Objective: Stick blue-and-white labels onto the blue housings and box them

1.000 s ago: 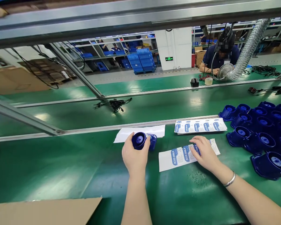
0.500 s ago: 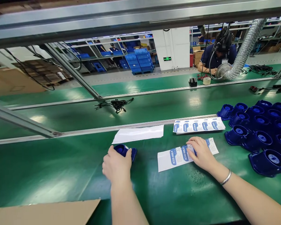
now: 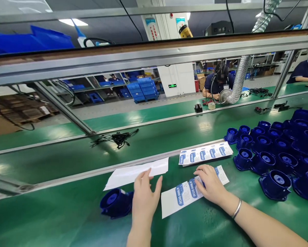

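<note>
A dark blue horn-shaped plastic housing (image 3: 112,203) lies tilted on the green table, just left of my left hand (image 3: 146,192). That hand is empty, with its fingers and thumb apart, and it hides the housing's right side. My right hand (image 3: 209,183) lies over a sheet of blue-and-white labels (image 3: 179,199), its curved fingers and thumb gripping the sheet against the table. The fingertips and the middle of the sheet are partly covered. At the sheet's left end is a blank white strip.
Behind the hands lie a stack of label sheets (image 3: 205,153) and white blank sheets (image 3: 138,171). Many blue housings (image 3: 267,157) crowd the right side. A metal rail (image 3: 133,162) runs behind the papers, with black cables (image 3: 118,138) beyond. Co-workers sit across the benches.
My left hand has let go of the blue housing and moved right, opening its fingers. My right hand stays on the label sheet. The camera view has tilted up and shifted right.
</note>
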`<state>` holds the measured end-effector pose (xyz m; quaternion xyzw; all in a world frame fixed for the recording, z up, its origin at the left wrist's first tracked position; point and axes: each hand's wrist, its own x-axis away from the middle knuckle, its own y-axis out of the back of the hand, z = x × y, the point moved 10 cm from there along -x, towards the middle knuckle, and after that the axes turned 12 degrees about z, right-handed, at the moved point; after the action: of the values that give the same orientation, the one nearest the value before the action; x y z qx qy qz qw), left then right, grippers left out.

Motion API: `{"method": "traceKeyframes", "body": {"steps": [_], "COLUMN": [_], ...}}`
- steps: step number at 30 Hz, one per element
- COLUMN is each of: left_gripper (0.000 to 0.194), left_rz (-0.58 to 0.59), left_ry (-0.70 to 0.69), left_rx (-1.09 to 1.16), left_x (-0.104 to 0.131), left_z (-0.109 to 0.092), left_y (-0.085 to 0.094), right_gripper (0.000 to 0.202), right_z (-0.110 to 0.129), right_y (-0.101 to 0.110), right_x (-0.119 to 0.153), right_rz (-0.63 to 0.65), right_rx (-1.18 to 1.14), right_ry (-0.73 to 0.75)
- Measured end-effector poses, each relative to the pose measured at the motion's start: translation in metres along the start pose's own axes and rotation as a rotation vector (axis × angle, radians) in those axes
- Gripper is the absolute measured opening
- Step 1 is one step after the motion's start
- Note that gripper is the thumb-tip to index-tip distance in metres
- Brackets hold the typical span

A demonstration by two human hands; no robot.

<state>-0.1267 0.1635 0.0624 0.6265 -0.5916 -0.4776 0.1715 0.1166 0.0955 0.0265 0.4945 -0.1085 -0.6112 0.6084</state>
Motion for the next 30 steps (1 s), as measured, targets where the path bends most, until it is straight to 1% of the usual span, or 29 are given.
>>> {"method": "traceKeyframes", "body": {"steps": [1,3,4,6,9,14,15,17,18,20,21,23,24,26,27,28,30], "left_gripper": [0.056,0.05,0.048,0.046,0.043,0.04,0.041,0.041,0.039,0.035,0.033,0.034,0.038,0.044,0.044,0.044,0.036], "left_rz": [0.074,0.168,0.197,0.213,0.177,0.097,0.071,-0.025,-0.09,-0.224,-0.273,-0.312,-0.306,-0.249,-0.207,-0.139,-0.022], "left_ry": [-0.004,0.004,0.012,0.037,0.055,0.02,0.012,-0.031,-0.07,-0.181,-0.247,-0.379,-0.442,-0.551,-0.597,-0.645,-0.733], "left_rx": [0.02,0.03,0.025,0.008,0.0,0.016,0.016,0.012,0.003,-0.026,-0.037,-0.029,-0.002,0.071,0.114,0.159,0.269], "left_x": [-0.001,-0.002,-0.002,-0.002,-0.002,0.001,0.001,0.004,0.007,0.017,0.024,0.04,0.048,0.061,0.066,0.068,0.072], "left_z": [0.001,0.005,0.008,0.013,0.017,0.013,0.011,0.003,-0.006,-0.033,-0.051,-0.094,-0.117,-0.164,-0.188,-0.21,-0.249], "left_y": [-0.01,-0.023,-0.026,-0.027,-0.023,-0.016,-0.013,-0.001,0.007,0.024,0.032,0.047,0.055,0.072,0.081,0.089,0.103], "right_gripper": [0.022,0.023,0.024,0.024,0.023,0.025,0.025,0.024,0.024,0.024,0.024,0.024,0.024,0.024,0.023,0.023,0.022], "right_z": [0.0,0.001,0.002,0.004,0.007,0.01,0.011,0.011,0.012,0.013,0.013,0.013,0.013,0.011,0.01,0.008,0.001], "right_y": [0.001,0.002,0.002,0.002,0.002,0.002,0.002,0.002,0.002,0.002,0.002,0.002,0.002,0.002,0.001,0.001,0.0], "right_x": [0.0,-0.001,-0.001,-0.002,-0.002,-0.002,-0.002,-0.002,-0.002,-0.002,-0.002,-0.001,-0.001,-0.001,0.0,0.0,-0.001], "right_rz": [-0.014,-0.04,-0.05,-0.063,-0.073,-0.085,-0.088,-0.096,-0.099,-0.106,-0.109,-0.114,-0.115,-0.115,-0.115,-0.115,-0.122], "right_rx": [0.004,0.01,0.013,0.016,0.014,0.006,0.003,-0.004,-0.008,-0.02,-0.028,-0.049,-0.064,-0.101,-0.125,-0.152,-0.217], "right_ry": [0.004,0.015,0.022,0.038,0.061,0.093,0.098,0.107,0.111,0.119,0.121,0.125,0.126,0.123,0.121,0.116,0.096]}}
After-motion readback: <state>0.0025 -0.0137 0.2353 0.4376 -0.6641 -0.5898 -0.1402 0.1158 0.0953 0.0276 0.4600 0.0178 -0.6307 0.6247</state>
